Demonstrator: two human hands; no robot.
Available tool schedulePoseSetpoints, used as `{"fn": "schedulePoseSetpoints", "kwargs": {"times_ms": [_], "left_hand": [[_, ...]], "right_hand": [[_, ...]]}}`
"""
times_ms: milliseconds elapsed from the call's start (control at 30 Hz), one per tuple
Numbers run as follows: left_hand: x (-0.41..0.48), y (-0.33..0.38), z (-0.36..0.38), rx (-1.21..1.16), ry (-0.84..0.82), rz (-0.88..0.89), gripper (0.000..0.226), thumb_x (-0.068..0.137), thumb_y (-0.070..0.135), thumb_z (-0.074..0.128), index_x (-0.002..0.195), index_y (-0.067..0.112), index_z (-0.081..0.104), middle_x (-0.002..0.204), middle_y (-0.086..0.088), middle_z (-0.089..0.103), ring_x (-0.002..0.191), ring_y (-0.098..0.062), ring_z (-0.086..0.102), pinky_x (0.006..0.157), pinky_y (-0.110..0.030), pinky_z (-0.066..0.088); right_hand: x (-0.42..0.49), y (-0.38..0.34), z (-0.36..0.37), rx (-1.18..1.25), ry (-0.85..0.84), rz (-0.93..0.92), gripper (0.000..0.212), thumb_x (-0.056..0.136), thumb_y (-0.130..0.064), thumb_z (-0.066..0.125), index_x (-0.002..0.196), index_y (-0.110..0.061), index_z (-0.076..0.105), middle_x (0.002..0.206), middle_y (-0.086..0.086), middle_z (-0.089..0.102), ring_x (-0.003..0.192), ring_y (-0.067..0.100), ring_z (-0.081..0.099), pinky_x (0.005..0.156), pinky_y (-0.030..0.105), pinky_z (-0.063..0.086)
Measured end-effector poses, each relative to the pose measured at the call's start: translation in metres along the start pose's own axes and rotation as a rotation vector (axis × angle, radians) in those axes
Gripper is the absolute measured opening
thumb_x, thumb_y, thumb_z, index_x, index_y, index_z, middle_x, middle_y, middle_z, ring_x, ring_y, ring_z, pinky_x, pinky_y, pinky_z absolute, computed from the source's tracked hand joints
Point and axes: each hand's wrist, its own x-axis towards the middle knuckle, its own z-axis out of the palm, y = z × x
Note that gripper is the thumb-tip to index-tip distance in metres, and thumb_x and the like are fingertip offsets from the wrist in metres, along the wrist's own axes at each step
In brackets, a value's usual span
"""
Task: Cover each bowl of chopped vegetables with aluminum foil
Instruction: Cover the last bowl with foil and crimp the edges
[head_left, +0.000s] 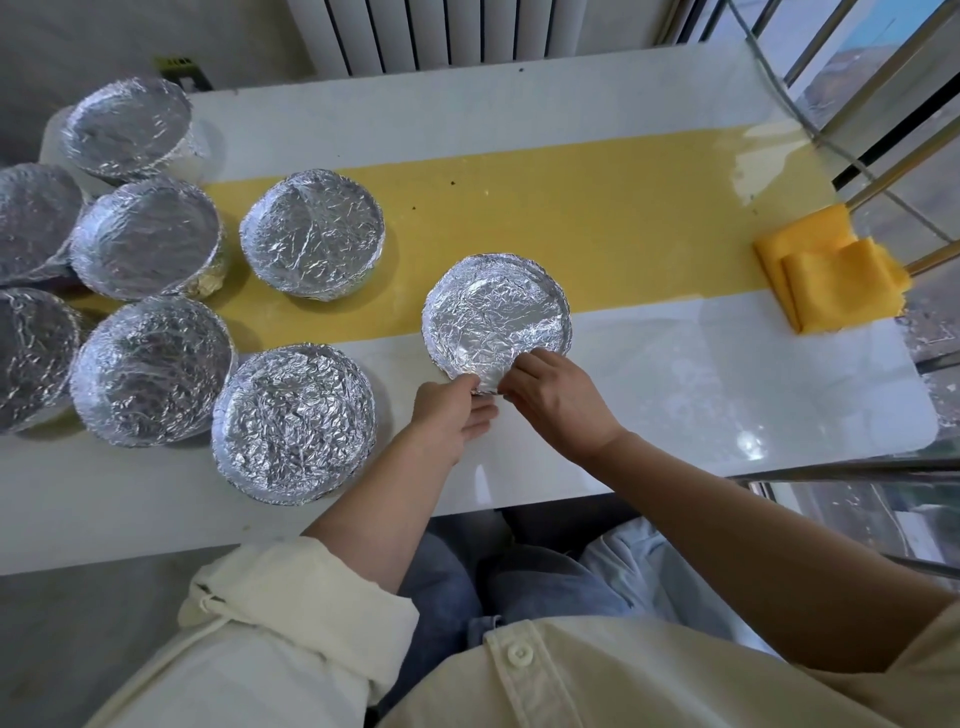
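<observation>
Foil-covered bowl, centre of table, set apart from 7 covered bowls grouped at left: left hand and right hand both pinched its near foil rim, fingers curled, seemingly crimping a loose fold under the lip.

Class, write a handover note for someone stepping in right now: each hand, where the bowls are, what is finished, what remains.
Left hand: pinches the foil at the near rim of the centre bowl.
Right hand: pinches the same foil edge, right beside the left.
Seven other bowls, at the left of the table, are already foil-covered.
Left to do: finish crimping this rim. No uncovered bowl shows.
Yellow cloth lies at the right edge.
</observation>
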Motion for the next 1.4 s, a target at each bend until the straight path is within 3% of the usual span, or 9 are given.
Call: {"fn": "schedulePoseSetpoints", "kwargs": {"times_ms": [167, 333, 733, 933, 1033, 1167, 1267, 1333, 1400], "left_hand": [[0.005, 0.002, 0.003, -0.007, 0.012, -0.001, 0.019, 0.098, 0.007, 0.045, 0.081, 0.007, 0.054, 0.078, -0.013, 0.064, 0.068, -0.024, 0.063, 0.082, -0.039, 0.054], [0.002, 0.005, -0.002, 0.001, -0.112, -0.115, 0.020, 0.100, 0.024, 0.050, 0.102, 0.006, 0.059, 0.094, -0.016, 0.067, 0.076, -0.027, 0.067, 0.068, -0.039, 0.055], [0.001, 0.002, -0.003, 0.157, -0.079, 0.020, 0.027, 0.101, 0.025, 0.043, 0.093, 0.008, 0.062, 0.085, -0.009, 0.072, 0.075, -0.020, 0.069, 0.081, -0.034, 0.054], [-0.004, 0.006, -0.009, 0.203, -0.053, 0.005, 0.035, 0.099, 0.029, 0.037, 0.102, 0.006, 0.062, 0.088, -0.014, 0.071, 0.069, -0.024, 0.065, 0.066, -0.028, 0.047], [0.000, 0.014, -0.012, 0.126, 0.018, -0.073, 0.042, 0.095, 0.045, 0.040, 0.102, 0.008, 0.058, 0.092, -0.014, 0.066, 0.076, -0.028, 0.061, 0.070, -0.032, 0.048], [0.024, 0.017, -0.009, -0.022, 0.179, 0.081, 0.049, 0.079, 0.060, 0.040, 0.095, 0.019, 0.060, 0.097, -0.005, 0.064, 0.090, -0.026, 0.061, 0.086, -0.039, 0.050], [0.027, 0.022, 0.004, -0.177, 0.184, 0.139, 0.053, 0.090, 0.059, 0.039, 0.131, 0.029, 0.056, 0.129, 0.008, 0.059, 0.118, -0.018, 0.056, 0.108, -0.042, 0.039], [0.021, 0.025, 0.012, -0.321, 0.199, 0.137, 0.050, 0.099, 0.047, 0.039, 0.142, 0.022, 0.048, 0.139, 0.012, 0.050, 0.127, -0.012, 0.047, 0.113, -0.032, 0.030], [0.023, 0.024, 0.018, -0.350, 0.236, 0.147, 0.051, 0.102, 0.038, 0.038, 0.142, 0.007, 0.045, 0.140, 0.002, 0.052, 0.128, -0.017, 0.048, 0.112, -0.033, 0.032]], "right_hand": [[0.001, -0.001, 0.002, -0.002, 0.004, -0.006, 0.017, 0.088, -0.013, 0.052, 0.076, -0.010, 0.064, 0.074, 0.005, 0.056, 0.068, 0.026, 0.053, 0.058, 0.035, 0.044], [0.000, 0.001, 0.004, -0.010, 0.010, 0.018, 0.010, 0.080, -0.003, 0.071, 0.077, -0.010, 0.065, 0.074, 0.006, 0.057, 0.068, 0.027, 0.054, 0.057, 0.036, 0.045], [0.001, -0.001, 0.007, -0.039, 0.077, 0.002, 0.014, 0.076, 0.000, 0.072, 0.072, -0.009, 0.063, 0.071, 0.006, 0.054, 0.064, 0.027, 0.052, 0.054, 0.036, 0.044], [-0.001, 0.001, -0.003, -0.002, 0.095, -0.011, 0.021, 0.085, -0.031, 0.060, 0.083, -0.012, 0.068, 0.079, 0.002, 0.060, 0.073, 0.024, 0.055, 0.067, 0.032, 0.037], [0.003, 0.016, -0.010, 0.094, 0.255, 0.208, 0.025, 0.089, -0.033, 0.063, 0.101, -0.010, 0.068, 0.093, 0.004, 0.062, 0.087, 0.023, 0.057, 0.074, 0.036, 0.042], [0.016, 0.030, -0.014, 0.532, 0.488, 0.856, 0.030, 0.096, -0.028, 0.057, 0.123, -0.014, 0.059, 0.119, 0.001, 0.057, 0.108, 0.015, 0.056, 0.087, 0.027, 0.045], [0.028, 0.040, 0.000, 0.932, 0.375, 1.115, 0.038, 0.102, -0.029, 0.046, 0.137, -0.016, 0.051, 0.136, 0.001, 0.054, 0.123, 0.011, 0.050, 0.105, 0.026, 0.038], [0.031, 0.040, 0.011, 1.094, 0.353, 1.147, 0.038, 0.104, -0.030, 0.040, 0.136, -0.014, 0.053, 0.131, 0.002, 0.059, 0.120, 0.016, 0.054, 0.105, 0.034, 0.041], [0.035, 0.037, 0.018, 1.153, 0.391, 1.180, 0.034, 0.105, -0.029, 0.038, 0.118, -0.008, 0.061, 0.099, 0.004, 0.064, 0.091, 0.019, 0.058, 0.084, 0.036, 0.046]]}}
